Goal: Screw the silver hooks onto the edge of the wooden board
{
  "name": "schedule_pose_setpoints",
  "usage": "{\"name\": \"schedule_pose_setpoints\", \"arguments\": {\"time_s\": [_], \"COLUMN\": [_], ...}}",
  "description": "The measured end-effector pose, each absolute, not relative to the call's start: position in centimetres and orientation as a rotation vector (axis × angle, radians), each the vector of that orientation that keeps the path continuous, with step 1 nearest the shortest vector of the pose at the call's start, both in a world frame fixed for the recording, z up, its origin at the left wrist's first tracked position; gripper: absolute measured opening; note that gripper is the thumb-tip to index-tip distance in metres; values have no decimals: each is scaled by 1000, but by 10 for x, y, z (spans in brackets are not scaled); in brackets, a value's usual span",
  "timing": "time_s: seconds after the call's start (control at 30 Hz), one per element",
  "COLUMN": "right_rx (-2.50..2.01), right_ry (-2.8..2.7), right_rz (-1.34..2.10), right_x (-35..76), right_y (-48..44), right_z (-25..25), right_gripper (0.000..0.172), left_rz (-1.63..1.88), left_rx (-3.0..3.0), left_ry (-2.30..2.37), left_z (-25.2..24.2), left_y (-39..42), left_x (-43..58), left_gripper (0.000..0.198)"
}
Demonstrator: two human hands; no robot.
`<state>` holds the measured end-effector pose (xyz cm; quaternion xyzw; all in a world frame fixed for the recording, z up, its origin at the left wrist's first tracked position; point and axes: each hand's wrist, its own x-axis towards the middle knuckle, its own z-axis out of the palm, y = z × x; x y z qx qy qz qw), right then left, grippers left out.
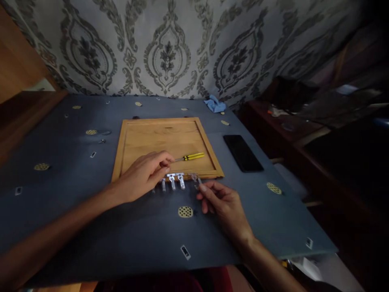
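A wooden panel with a raised frame, like a cabinet door, lies flat on the table. Several shiny metal hinges stand in a row along its near edge. My right hand pinches another metal hinge between thumb and fingers at the right end of that row. Over the panel's near left part, my left hand has its fingers curled together; what is in them, if anything, is hidden. A yellow and black screwdriver lies on the panel, its shaft reaching toward the left fingertips.
A black phone lies right of the panel. At the back right is a crumpled blue cloth. Small metal parts lie to the left on the patterned blue tablecloth. A patterned curtain hangs behind the table.
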<state>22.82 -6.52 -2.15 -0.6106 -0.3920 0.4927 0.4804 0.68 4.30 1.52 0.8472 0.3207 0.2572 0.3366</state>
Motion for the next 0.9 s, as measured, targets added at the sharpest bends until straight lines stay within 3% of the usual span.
{"name": "schedule_pose_setpoints", "arguments": {"time_s": [0.2,0.37,0.57,0.9], "right_rx": [-1533,-1507,-1505,-1499], "right_ry": [-1016,-1019,-1063,-985], "right_rz": [1246,1254,1260,1266], "right_x": [227,227,228,228], "right_y": [-61,-54,-52,-54], "right_z": [-25,-27,-28,-31], "right_gripper": [39,41,35,36], "left_rz": [595,500,386,417], "left_rx": [2308,2438,2474,2450], "left_ry": [753,756,786,839], "left_z": [7,3,-2,-10], "left_y": [33,30,29,27], "left_x": [19,32,48,59], "left_gripper": [20,52,71,73]}}
